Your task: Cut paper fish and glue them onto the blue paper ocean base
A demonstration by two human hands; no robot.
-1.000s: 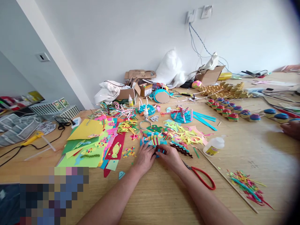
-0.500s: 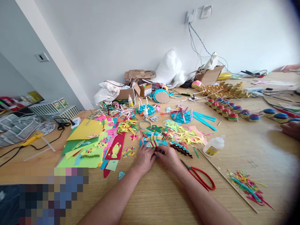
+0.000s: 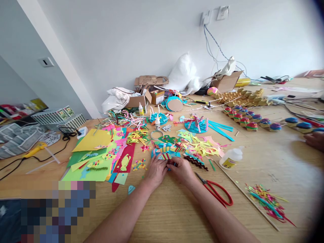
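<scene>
My left hand (image 3: 156, 171) and my right hand (image 3: 182, 169) meet low over the table. Between their fingertips shows a small blue paper piece (image 3: 171, 166), mostly covered. My right fingers are pinched on it, while my left fingers press together at its other side. Just beyond lies a striped paper fish (image 3: 165, 156) on a blue base, with another yellow-striped fish (image 3: 165, 149) behind it. Red-handled scissors (image 3: 218, 193) lie to the right of my right forearm. A small blue paper fish (image 3: 131, 189) rests left of my left wrist.
Coloured paper sheets (image 3: 88, 148) are stacked at left. Paper scraps (image 3: 199, 145), a glue bottle (image 3: 231, 158) and a wooden stick (image 3: 249, 195) lie at right. A small white bottle (image 3: 157, 123) stands behind the fish. Another person's hand (image 3: 314, 140) is at the right edge.
Both hands stay in the same place, with only very slight finger movement. The other person's hand at the right edge shifts slightly.
</scene>
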